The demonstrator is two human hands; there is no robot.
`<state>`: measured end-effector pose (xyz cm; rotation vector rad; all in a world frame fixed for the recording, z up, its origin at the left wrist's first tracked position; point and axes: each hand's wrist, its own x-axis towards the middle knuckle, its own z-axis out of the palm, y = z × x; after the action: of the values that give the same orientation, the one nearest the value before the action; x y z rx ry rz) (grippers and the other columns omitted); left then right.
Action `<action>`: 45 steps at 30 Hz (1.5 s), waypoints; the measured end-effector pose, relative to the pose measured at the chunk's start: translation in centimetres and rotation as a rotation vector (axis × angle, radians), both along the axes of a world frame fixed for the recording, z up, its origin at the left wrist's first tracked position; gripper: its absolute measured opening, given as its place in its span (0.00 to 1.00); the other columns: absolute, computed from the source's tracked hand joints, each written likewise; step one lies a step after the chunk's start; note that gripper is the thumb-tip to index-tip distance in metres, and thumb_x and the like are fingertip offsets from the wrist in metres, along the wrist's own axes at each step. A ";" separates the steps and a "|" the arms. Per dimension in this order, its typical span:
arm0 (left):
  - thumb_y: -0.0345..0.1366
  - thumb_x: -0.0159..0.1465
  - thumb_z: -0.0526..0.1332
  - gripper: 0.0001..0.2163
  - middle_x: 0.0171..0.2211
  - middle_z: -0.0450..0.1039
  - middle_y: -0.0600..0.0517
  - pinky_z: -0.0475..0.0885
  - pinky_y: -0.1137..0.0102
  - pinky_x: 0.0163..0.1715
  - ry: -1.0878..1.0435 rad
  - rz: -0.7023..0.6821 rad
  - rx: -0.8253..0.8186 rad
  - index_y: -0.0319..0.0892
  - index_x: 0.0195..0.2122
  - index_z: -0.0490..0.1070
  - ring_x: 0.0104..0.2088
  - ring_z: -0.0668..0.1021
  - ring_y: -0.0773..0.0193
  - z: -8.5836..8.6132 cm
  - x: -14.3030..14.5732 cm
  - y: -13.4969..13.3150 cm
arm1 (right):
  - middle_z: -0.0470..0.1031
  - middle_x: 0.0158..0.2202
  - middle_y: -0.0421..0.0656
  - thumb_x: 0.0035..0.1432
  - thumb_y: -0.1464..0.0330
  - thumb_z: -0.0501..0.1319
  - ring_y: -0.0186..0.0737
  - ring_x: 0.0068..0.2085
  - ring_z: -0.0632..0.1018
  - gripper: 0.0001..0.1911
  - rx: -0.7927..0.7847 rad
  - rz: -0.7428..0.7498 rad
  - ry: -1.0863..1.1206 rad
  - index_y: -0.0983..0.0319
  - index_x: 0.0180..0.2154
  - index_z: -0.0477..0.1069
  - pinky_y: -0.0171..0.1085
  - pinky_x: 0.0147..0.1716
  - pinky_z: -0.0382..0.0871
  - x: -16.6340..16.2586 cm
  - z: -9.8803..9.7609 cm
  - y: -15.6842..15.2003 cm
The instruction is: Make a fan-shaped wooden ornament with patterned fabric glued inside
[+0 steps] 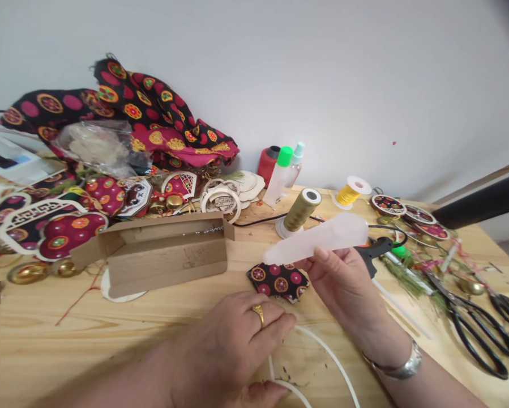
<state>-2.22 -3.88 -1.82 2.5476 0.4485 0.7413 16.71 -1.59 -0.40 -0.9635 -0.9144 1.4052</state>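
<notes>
My right hand (339, 277) grips a translucent white plastic bottle (317, 241), tilted almost onto its side with its narrow end to the left. Below it lies a small patterned black fabric piece (277, 280) with red and orange rounds. My left hand (241, 334), wearing a gold ring, rests low over the table, its fingers and thumb on a thin white curved frame (337, 362). Part of that frame is hidden under the hand and cut off by the lower edge. Small dark bits lie inside its curve.
An open cardboard box (169, 263) stands left of centre. Behind it are patterned cloth (152, 107) and decorated ornaments (73, 235). Thread spools (300, 212), a green-capped bottle (278, 178), a black glue gun (375, 252) and scissors (475, 323) lie toward the back and right.
</notes>
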 end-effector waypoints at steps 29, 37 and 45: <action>0.37 0.58 0.63 0.24 0.43 0.76 0.41 0.75 0.60 0.39 0.063 -0.004 -0.047 0.34 0.53 0.62 0.40 0.78 0.54 0.2 -0.2 -0.3 | 0.82 0.33 0.45 0.46 0.65 0.71 0.45 0.34 0.81 0.11 0.015 -0.199 -0.475 0.62 0.32 0.76 0.42 0.35 0.79 2.0 -1.4 -0.8; 0.38 0.60 0.61 0.22 0.42 0.77 0.41 0.75 0.61 0.38 0.043 -0.002 -0.014 0.34 0.53 0.61 0.38 0.78 0.54 0.0 -0.2 -0.1 | 0.82 0.32 0.44 0.47 0.67 0.70 0.44 0.33 0.82 0.09 0.082 -0.184 -0.514 0.61 0.31 0.75 0.41 0.35 0.79 1.8 -1.3 -0.7; 0.39 0.60 0.61 0.22 0.42 0.77 0.41 0.75 0.60 0.38 0.031 0.000 -0.006 0.34 0.53 0.62 0.38 0.78 0.54 -0.1 -0.2 -0.1 | 0.81 0.35 0.44 0.50 0.66 0.69 0.45 0.36 0.81 0.09 0.206 -0.176 -0.746 0.61 0.34 0.75 0.44 0.42 0.76 2.2 -2.4 -0.7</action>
<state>-2.38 -3.99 -1.88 2.5565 0.4599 0.7000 18.89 -2.24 -2.81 -1.3989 -1.4433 0.7698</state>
